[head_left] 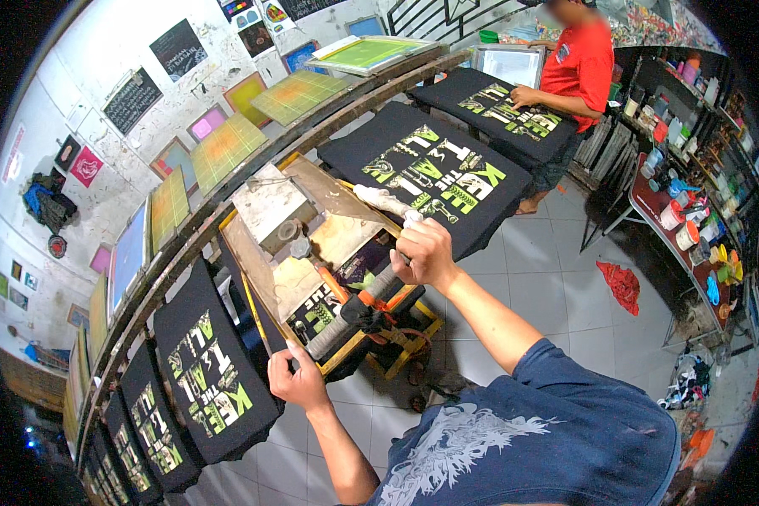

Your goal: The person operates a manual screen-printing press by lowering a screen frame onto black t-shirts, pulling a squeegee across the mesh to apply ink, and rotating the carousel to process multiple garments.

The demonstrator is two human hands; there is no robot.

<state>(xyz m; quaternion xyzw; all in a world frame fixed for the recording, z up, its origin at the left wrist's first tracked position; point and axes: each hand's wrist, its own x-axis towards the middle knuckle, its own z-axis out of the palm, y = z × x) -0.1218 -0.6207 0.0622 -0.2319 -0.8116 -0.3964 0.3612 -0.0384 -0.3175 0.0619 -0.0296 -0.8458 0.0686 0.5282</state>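
Two hands in the head view, my left hand [299,377] and my right hand [423,253], clench the near end of a yellow-edged tray-like unit [346,236], which lies between printed black shirts [434,169].

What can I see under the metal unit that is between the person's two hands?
Under the metal unit, part of a black fabric with green and white print shows at the near end; the unit covers the rest.

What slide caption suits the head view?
Left hand and right hand grip a rectangular, yellow-edged metal frame between printed black cloth pieces.
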